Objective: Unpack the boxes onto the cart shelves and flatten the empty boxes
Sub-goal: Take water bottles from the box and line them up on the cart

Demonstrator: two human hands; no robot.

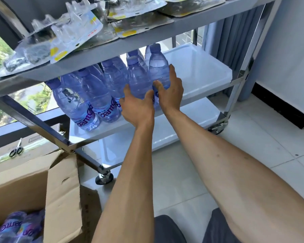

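Note:
Several purple-tinted water bottles (88, 95) stand on the white middle shelf (200, 72) of a steel cart. My left hand (138, 109) wraps round the lower body of one upright bottle (139, 78), thumb on its right side and fingers on its left. Right beside it, my right hand (170, 92) holds the neighbouring bottle (157, 64), the rightmost of the group. An open cardboard box (60, 190) sits on the floor at the lower left. More wrapped bottles (16, 227) lie inside it.
The cart's top shelf (147, 41) carries several clear blister packs (74, 32). The white bottom shelf (165, 134) lies beneath the bottles, and a caster wheel (104, 178) stands next to the box. Scissors (16, 150) lie on another carton at the left. White floor tiles spread to the right.

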